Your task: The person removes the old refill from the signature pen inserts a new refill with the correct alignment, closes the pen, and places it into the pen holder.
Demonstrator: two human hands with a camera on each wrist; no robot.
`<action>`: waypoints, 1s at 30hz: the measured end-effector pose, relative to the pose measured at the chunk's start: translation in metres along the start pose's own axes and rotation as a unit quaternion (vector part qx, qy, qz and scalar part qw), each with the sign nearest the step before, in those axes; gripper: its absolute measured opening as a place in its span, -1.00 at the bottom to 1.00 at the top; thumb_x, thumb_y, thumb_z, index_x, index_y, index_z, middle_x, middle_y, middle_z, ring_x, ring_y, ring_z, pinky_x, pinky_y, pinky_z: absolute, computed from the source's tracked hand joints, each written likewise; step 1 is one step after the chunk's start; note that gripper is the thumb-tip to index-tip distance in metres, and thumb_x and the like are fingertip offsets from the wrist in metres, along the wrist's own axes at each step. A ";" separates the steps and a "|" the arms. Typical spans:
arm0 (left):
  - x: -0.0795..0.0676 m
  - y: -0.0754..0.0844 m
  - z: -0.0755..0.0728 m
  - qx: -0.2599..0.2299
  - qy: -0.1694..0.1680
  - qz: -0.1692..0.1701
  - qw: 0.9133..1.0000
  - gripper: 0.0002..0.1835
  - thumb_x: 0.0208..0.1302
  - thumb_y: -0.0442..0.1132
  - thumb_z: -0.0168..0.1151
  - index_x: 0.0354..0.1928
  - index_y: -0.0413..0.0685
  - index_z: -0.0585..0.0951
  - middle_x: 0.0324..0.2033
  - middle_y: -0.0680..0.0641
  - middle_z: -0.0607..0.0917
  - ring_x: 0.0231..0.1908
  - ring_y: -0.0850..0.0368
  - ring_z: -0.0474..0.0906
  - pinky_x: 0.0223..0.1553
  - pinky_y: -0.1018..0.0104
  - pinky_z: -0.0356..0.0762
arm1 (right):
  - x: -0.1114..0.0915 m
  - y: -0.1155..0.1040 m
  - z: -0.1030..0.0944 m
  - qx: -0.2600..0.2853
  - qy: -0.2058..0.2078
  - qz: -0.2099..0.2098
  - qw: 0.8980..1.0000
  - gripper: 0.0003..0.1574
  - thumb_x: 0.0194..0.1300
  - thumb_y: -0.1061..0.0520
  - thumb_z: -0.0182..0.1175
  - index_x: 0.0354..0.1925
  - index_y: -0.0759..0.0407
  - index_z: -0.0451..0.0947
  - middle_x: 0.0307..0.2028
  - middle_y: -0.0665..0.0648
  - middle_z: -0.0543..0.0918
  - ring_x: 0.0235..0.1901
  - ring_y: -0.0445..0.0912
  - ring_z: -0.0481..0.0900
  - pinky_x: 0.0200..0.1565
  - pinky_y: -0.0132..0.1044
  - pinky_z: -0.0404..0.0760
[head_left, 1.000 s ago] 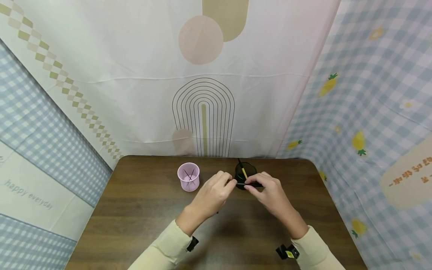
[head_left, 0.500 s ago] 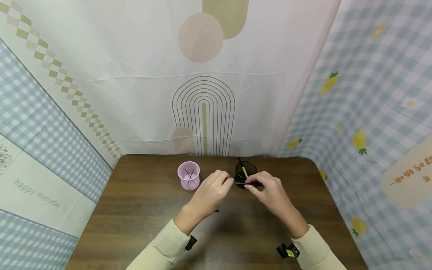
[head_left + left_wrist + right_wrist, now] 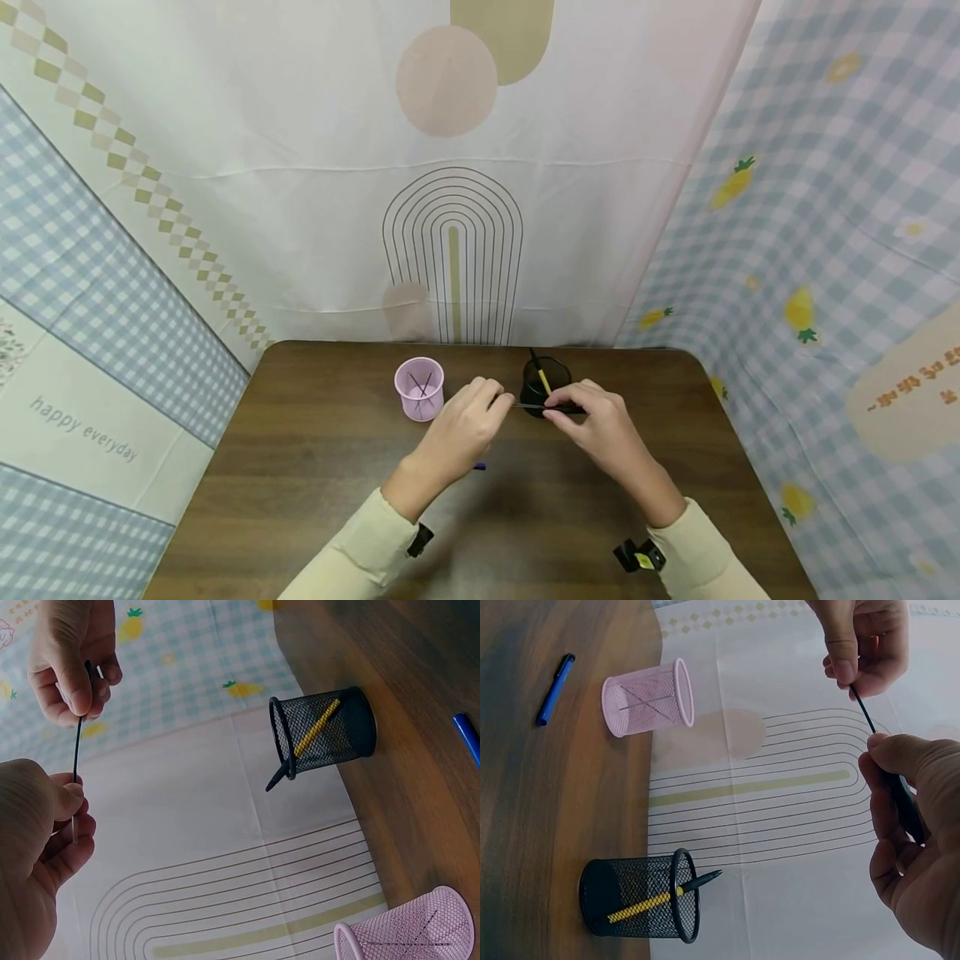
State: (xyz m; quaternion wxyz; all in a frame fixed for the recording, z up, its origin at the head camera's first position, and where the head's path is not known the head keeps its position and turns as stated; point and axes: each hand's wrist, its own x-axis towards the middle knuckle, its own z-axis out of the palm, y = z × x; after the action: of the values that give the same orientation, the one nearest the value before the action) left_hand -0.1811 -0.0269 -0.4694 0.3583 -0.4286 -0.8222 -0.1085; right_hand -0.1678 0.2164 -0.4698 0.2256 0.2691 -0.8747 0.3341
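Both hands hold a thin black rod (image 3: pixel 863 711) above the table, level between them in the head view. My right hand (image 3: pixel 594 417) grips its thicker black end (image 3: pixel 905 808), thumb on top. At the other end, my left hand (image 3: pixel 467 423) pinches the slim part between thumb and fingers; a pale tip shows among those fingers in the left wrist view. Just behind the hands stands a black mesh pen cup (image 3: pixel 358 742), with a yellow-and-black pen (image 3: pixel 641 906) leaning out of it.
A pink mesh cup (image 3: pixel 622 724), with crossed dark lines showing through it, stands left of the black one. On the wooden table (image 3: pixel 300 483) lies a blue pen (image 3: pixel 555 690), partly hidden by the left hand in the head view. Fabric sheets (image 3: pixel 322 233) hang behind and at the sides.
My left hand has drawn slightly left, away from the right one, and more of the rod shows between them. The blue pen shows more. My right hand stays nearly in place.
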 end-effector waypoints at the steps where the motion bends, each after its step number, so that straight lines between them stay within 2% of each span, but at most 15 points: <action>1: 0.000 0.000 0.000 0.000 0.000 -0.001 1.000 -0.75 0.15 -0.55 0.29 -0.15 -0.15 0.63 -0.25 -0.05 0.59 -0.25 0.08 0.52 -0.26 0.31 0.54 | 0.000 0.000 0.000 -0.001 0.001 -0.001 1.000 -0.73 0.07 0.25 0.57 -0.26 0.03 0.72 -0.31 -0.06 0.74 -0.30 -0.22 0.63 -0.32 -0.50 0.59; 7: -0.003 -0.002 0.000 -0.002 -0.003 -0.002 1.000 -0.77 0.20 -0.55 0.23 -0.15 -0.17 0.62 -0.25 -0.05 0.59 -0.24 0.07 0.52 -0.25 0.30 0.54 | 0.000 0.000 0.001 0.001 0.007 -0.002 1.000 -0.71 0.05 0.28 0.58 -0.27 0.02 0.73 -0.32 -0.09 0.74 -0.32 -0.23 0.63 -0.29 -0.60 0.52; 12: -0.004 -0.002 0.001 -0.007 0.002 -0.004 1.000 -0.83 0.30 -0.52 0.13 -0.15 -0.19 0.62 -0.25 -0.07 0.59 -0.24 0.05 0.53 -0.21 0.28 0.56 | 0.000 0.000 0.000 0.005 0.003 0.002 1.000 -0.72 0.07 0.27 0.57 -0.26 0.02 0.72 -0.31 -0.08 0.74 -0.31 -0.24 0.62 -0.31 -0.57 0.53; 19: -0.006 -0.004 0.001 -0.012 0.002 -0.005 1.000 -0.75 0.13 -0.57 0.21 -0.15 -0.20 0.61 -0.25 -0.08 0.58 -0.24 0.04 0.53 -0.17 0.28 0.57 | 0.000 -0.001 -0.001 0.001 -0.004 0.012 1.000 -0.75 0.09 0.23 0.57 -0.26 0.03 0.73 -0.30 -0.09 0.73 -0.29 -0.27 0.62 -0.29 -0.62 0.51; 30: -0.010 -0.005 0.001 -0.017 -0.001 -0.011 1.000 -0.69 0.07 -0.60 0.17 -0.14 -0.20 0.60 -0.24 -0.08 0.58 -0.23 0.04 0.53 -0.15 0.28 0.58 | 0.000 -0.001 0.000 0.002 -0.004 0.008 1.000 -0.74 0.10 0.24 0.56 -0.27 -0.01 0.71 -0.31 -0.12 0.73 -0.28 -0.27 0.62 -0.29 -0.59 0.52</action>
State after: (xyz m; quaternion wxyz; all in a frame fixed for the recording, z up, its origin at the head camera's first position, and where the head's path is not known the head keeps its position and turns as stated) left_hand -0.1823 -0.0358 -0.4764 0.3487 -0.4258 -0.8253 -0.1264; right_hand -0.1671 0.2164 -0.4696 0.2188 0.2634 -0.8771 0.3367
